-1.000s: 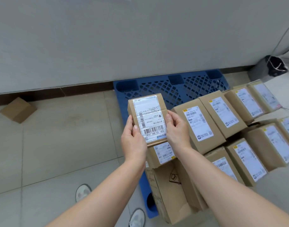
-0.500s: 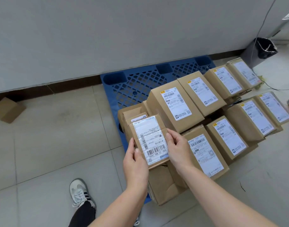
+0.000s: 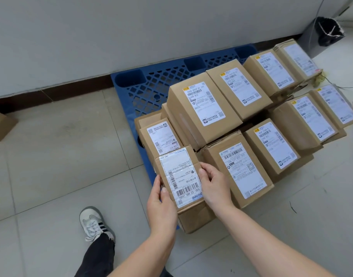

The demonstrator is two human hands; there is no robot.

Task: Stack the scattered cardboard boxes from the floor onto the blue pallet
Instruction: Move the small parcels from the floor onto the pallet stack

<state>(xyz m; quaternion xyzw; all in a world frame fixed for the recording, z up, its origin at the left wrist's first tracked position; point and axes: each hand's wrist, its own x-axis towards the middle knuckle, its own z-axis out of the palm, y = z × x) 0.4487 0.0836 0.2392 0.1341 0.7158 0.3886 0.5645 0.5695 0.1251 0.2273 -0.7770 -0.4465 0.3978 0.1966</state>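
A small cardboard box with a white shipping label (image 3: 179, 174) is held between my two hands at the near left corner of the stack. My left hand (image 3: 161, 202) grips its left edge, my right hand (image 3: 213, 184) its right edge. It rests on or just above a larger brown box (image 3: 195, 218). The blue pallet (image 3: 143, 86) lies against the wall, its far left part bare. Several labelled boxes cover the rest, among them a tall one (image 3: 201, 106) and a wide one (image 3: 239, 168) to the right of my hands.
One loose cardboard box (image 3: 1, 124) lies on the tiled floor at the far left by the wall. My left foot in a white shoe (image 3: 95, 222) stands beside the pallet. A grey bin with a black bag (image 3: 323, 35) stands at the back right, with a cable nearby.
The held box has come down and toward me, from above the pallet's far part to the stack's near left corner. My view has shifted left and closer.
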